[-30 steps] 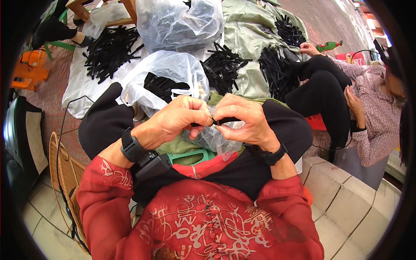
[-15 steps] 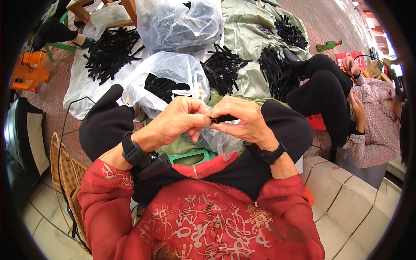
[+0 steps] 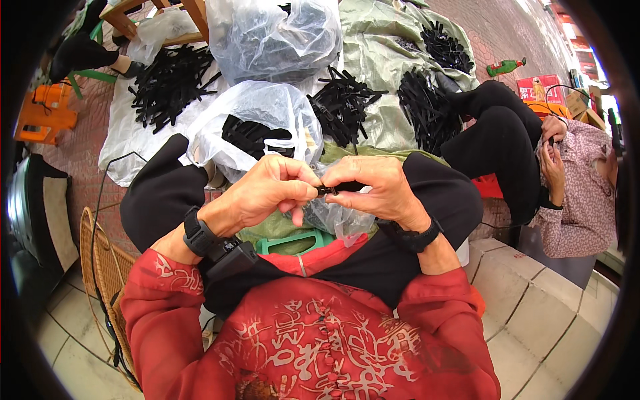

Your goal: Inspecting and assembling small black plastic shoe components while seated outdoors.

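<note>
Above my lap, my left hand [image 3: 275, 188] and my right hand [image 3: 375, 188] meet fingertip to fingertip on a narrow black strap [image 3: 350, 187]. The thumb and forefinger of my left hand pinch a small dark piece [image 3: 324, 191] at the strap's left end; its exact kind is too small to make out. My right hand closes round the strap, thumb below and fingers above, hiding its far part. Just beyond my hands, a translucent plastic bag [image 3: 257, 100] lies opened, with black strips [image 3: 250, 137] inside. Another clear bag [image 3: 337, 217] hangs below my right fingers.
Piles of black strips lie on white sheeting [image 3: 120, 153] at left and on a green tarp [image 3: 380, 57] at right. A large full plastic bag [image 3: 277, 43] stands at the back. A co-worker [image 3: 573, 187] sits at right, hands together; a wicker chair [image 3: 100, 267] is at left.
My left fingers have shifted slightly down and left, and more of the dark piece shows between my hands. At right, the co-worker's hands have come together.
</note>
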Demonstrator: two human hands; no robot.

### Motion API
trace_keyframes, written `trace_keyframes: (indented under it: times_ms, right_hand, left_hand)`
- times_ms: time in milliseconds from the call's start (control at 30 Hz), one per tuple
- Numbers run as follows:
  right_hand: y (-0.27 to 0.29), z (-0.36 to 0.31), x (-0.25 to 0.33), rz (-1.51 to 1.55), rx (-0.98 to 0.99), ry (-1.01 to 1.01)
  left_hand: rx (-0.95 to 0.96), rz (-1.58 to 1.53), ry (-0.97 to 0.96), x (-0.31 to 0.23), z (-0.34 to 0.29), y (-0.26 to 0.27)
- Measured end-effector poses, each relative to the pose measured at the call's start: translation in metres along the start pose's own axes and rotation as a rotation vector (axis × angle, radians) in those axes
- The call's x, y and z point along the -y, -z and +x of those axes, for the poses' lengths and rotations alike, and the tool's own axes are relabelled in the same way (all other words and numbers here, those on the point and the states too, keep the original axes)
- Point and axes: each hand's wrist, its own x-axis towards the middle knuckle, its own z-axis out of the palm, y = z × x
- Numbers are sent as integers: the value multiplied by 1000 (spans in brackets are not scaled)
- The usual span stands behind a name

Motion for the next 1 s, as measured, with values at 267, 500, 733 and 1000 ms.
trace_keyframes:
  times_ms: [267, 500, 733, 1000]
  right_hand:
    - [-1, -6, 5, 98, -23, -112]
    - [-4, -3, 4, -9, -45, 5]
    - [-5, -3, 5, -128, -2, -1]
    - [-6, -2, 6, -104, -38, -16]
  left_hand:
    - [71, -73, -10, 1, -4, 2]
    - [1, 126, 1, -6, -5, -1]
    - [-78, 285, -73, -5, -3, -4]
    - [-168, 432, -152, 1, 0, -6]
